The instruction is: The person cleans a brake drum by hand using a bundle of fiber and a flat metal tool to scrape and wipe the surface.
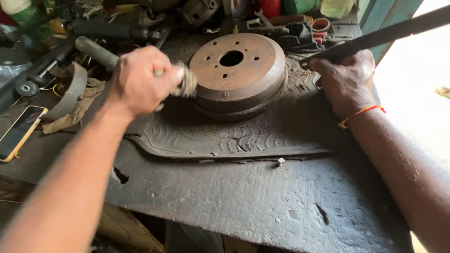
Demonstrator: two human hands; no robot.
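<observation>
Left hand [140, 79] clenched tight on a wad of abrasive cloth [187, 83], judged mid-scrub against the left wall of the one rusty brake drum [239, 70], pressing round its rim likely next, right hand [347, 82] curled shut on one dark bar [375, 35] right of the drum, one rubber mat [211, 136] beneath, one phone [18, 131] far left.

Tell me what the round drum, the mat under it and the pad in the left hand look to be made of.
Drum: likely cast iron or steel, matte, its bare face coated in brown rust.
Mat: looks like dark rubber, with moulded wavy ribs and a raised edge, dusty.
Pad in the left hand: greyish and ragged, maybe abrasive cloth or wire wool; too blurred to tell.
</observation>
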